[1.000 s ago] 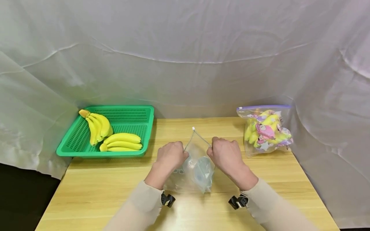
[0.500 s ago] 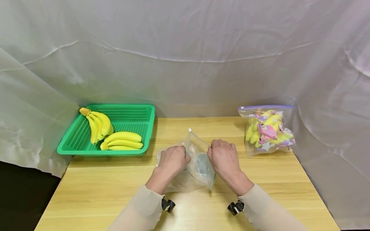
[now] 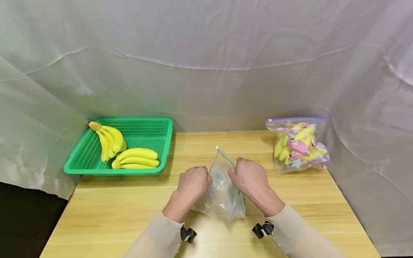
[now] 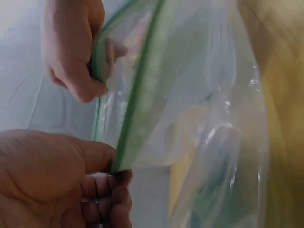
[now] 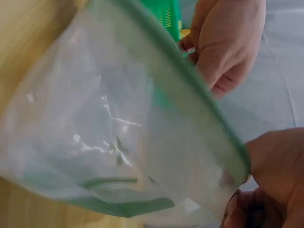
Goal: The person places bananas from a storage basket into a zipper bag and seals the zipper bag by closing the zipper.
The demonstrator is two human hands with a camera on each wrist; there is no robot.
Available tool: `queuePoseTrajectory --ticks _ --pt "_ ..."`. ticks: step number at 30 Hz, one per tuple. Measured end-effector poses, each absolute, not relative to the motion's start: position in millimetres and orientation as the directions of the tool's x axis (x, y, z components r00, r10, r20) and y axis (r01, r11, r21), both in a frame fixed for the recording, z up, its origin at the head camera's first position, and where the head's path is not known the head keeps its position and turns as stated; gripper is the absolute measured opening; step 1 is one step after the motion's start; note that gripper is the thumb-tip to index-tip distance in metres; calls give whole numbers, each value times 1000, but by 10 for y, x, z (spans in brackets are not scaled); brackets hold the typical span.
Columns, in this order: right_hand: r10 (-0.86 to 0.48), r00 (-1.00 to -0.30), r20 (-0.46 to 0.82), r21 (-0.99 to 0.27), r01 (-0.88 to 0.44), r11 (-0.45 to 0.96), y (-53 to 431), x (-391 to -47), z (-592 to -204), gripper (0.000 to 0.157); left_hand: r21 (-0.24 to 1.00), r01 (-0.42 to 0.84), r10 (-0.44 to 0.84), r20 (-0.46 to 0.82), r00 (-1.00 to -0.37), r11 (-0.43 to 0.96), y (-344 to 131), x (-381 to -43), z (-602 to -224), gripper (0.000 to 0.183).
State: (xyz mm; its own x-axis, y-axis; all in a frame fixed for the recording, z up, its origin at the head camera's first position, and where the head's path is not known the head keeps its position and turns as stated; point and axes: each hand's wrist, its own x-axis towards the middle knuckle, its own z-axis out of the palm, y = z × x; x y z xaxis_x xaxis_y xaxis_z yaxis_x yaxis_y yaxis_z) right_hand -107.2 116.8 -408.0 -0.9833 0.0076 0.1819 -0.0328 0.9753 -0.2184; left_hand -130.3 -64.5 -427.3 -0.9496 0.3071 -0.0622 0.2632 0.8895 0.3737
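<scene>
A clear zip bag [image 3: 222, 200] with a green sealing strip and a white slider [image 3: 217, 147] stands in the middle of the wooden table, its mouth spread apart. My left hand [image 3: 193, 184] pinches one side of the rim between thumb and fingers; the left wrist view shows the green strip [image 4: 137, 90] held there. On the opposite side my right hand [image 3: 251, 181] grips the rim the same way, as the right wrist view shows at the strip's corner [image 5: 244, 164]. Pale green printed shapes mark the bag's wall.
A green plastic basket [image 3: 166, 154] at the back left holds two bunches of bananas [image 3: 137, 157]. At the back right a purple-topped zip bag [image 3: 298, 145] with pink prints contains more bananas. Grey cloth [image 3: 206, 89] hangs behind the table [image 3: 129, 215] and along its sides.
Both hands keep hold of the rim while the bag shifts and flexes. Its slider end swung left, then back right, and its lower corner now hangs slightly nearer the front. Basket and filled bag stay put.
</scene>
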Motion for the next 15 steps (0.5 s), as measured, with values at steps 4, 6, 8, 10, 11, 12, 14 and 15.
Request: queuePoseTrajectory --ticks 4,6,8,10,11,12,14,15 --pt "-64 -921 383 -125 -120 985 1247 -1026 -4227 25 433 281 338 -59 -939 856 -635 -1321 -4328 22" --pt "-93 -880 466 -77 -145 986 1278 -977 -4280 27 477 258 330 -70 -941 840 -635 -1340 -4338 23" --pt "-110 -847 521 -49 -158 986 1301 -934 -4326 29 519 223 310 -85 -947 825 -642 -1355 -4343 23" --pt "-121 -823 554 -41 -171 984 1313 -907 -4361 29 537 207 296 -85 -951 818 -649 -1366 -4352 23" --pt "-127 -813 568 -36 -179 983 1317 -903 -4377 29 539 208 296 -81 -952 816 -652 -1369 -4361 23" --pt "-132 -804 580 -32 -184 982 1320 -903 -4392 29 541 214 300 -74 -951 813 -654 -1368 -4367 24" --pt "-150 -778 610 -16 -201 979 1323 -919 -4414 29 528 239 309 -47 -950 815 -657 -1366 -4382 26" --pt "-162 -764 624 -3 -210 978 1323 -929 -4420 29 519 251 313 -34 -949 817 -657 -1365 -4387 27"
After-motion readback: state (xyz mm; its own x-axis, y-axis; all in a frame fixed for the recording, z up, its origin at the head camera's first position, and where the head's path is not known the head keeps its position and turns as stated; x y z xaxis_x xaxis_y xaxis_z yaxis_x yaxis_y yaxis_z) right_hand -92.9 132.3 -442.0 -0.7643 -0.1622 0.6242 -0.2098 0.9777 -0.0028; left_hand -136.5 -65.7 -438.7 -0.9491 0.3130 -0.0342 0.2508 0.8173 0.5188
